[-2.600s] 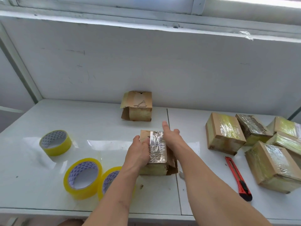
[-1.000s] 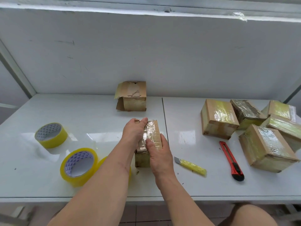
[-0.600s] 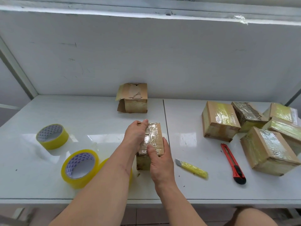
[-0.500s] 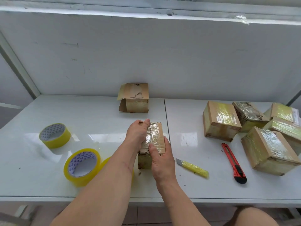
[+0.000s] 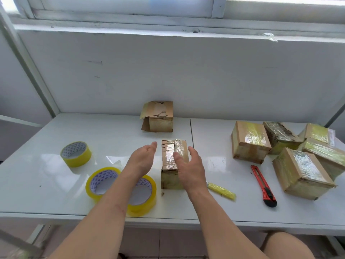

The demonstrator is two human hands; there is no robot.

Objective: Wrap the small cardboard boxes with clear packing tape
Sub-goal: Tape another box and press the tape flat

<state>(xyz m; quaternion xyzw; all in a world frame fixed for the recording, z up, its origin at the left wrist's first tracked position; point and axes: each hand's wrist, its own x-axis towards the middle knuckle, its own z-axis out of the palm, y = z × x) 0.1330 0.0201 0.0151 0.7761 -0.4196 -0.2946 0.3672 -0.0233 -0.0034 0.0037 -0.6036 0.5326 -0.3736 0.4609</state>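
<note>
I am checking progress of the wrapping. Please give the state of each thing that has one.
Small cardboard box between the hands: taped on top, standing free.
Brown cardboard box by the wall: side flap open.
Left hand: open.
Right hand: open.
Red utility knife: blade not showing.

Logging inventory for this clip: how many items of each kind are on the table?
Cardboard boxes: 7, five grouped at the right, one between the hands, one by the wall
Tape rolls: 3
Utility knives: 2, red and yellow
Total: 12
</note>
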